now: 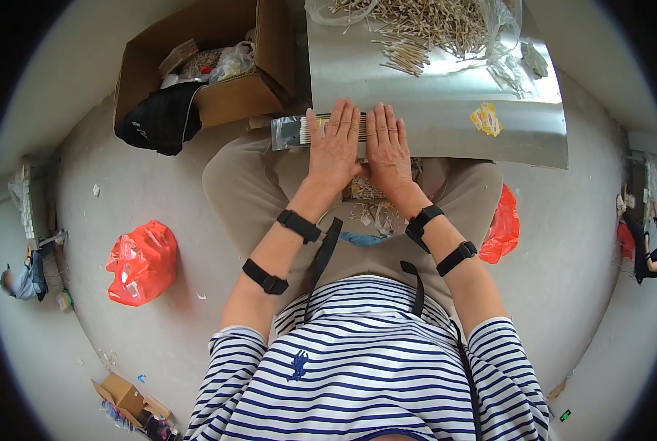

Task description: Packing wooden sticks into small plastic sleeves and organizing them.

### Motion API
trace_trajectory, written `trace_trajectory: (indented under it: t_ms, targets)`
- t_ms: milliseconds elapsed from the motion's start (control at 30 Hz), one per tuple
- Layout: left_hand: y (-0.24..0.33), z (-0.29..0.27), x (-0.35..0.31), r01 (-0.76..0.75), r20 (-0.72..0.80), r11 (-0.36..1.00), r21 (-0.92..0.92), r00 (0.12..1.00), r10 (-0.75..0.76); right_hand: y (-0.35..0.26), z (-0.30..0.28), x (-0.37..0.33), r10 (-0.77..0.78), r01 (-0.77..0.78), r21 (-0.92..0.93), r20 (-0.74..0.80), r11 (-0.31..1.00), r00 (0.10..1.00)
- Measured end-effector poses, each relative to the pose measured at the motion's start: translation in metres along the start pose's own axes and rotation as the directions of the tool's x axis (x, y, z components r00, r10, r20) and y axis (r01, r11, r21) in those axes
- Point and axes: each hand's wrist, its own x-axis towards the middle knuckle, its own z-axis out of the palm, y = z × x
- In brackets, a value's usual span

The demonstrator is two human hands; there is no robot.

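Both my hands lie flat side by side, palms down, at the near edge of a shiny metal sheet [416, 92]. Under the fingers of my left hand [333, 153] is a clear plastic packet [287, 133]. A row of pale stick ends, which look like cotton swabs [305, 131], shows at its left part; the rest is hidden by my hands. My right hand [388, 153] rests on the right part of that row, fingers stretched out. Neither hand grips anything. Farther back lies a heap of thin wooden sticks [438, 29].
Small yellow-and-white labels [486, 119] lie on the sheet at right, with a clear plastic bag [506, 62] behind. At left stands an open cardboard box [233, 103] with a black cloth [163, 121] over its edge. Red plastic bags [143, 263] sit on the floor. Loose sticks [365, 189] lie between my legs.
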Motion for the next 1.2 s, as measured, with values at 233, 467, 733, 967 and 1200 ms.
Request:
trace_trajectory:
  t_ms: [233, 467, 733, 967, 1200]
  targets:
    - [0.001, 0.021, 0.002, -0.034, -0.018, 0.946, 0.321, 0.999, 0.041, 0.003, -0.007, -0.002, -0.011, 0.011, 0.010, 0.009, 1.000, 1.000]
    - [0.000, 0.023, 0.003, -0.018, -0.041, 0.953, 0.303, 0.999, 0.032, 0.022, -0.028, -0.017, 0.046, 0.011, 0.220, -0.250, 0.975, 0.967]
    - [0.007, 0.018, 0.004, -0.006, 0.024, 0.962, 0.272, 1.000, 0.000, 0.024, -0.008, 0.001, 0.166, -0.037, 0.334, -0.368, 0.942, 0.915]
    - [0.006, 0.017, 0.003, 0.011, 0.043, 0.975, 0.221, 0.999, -0.021, 0.021, -0.009, 0.004, 0.229, -0.091, 0.364, -0.357, 0.927, 0.906]
    - [0.007, 0.020, 0.003, 0.023, 0.024, 0.969, 0.248, 0.999, -0.030, 0.022, -0.009, 0.006, 0.222, -0.095, 0.347, -0.348, 0.933, 0.911]
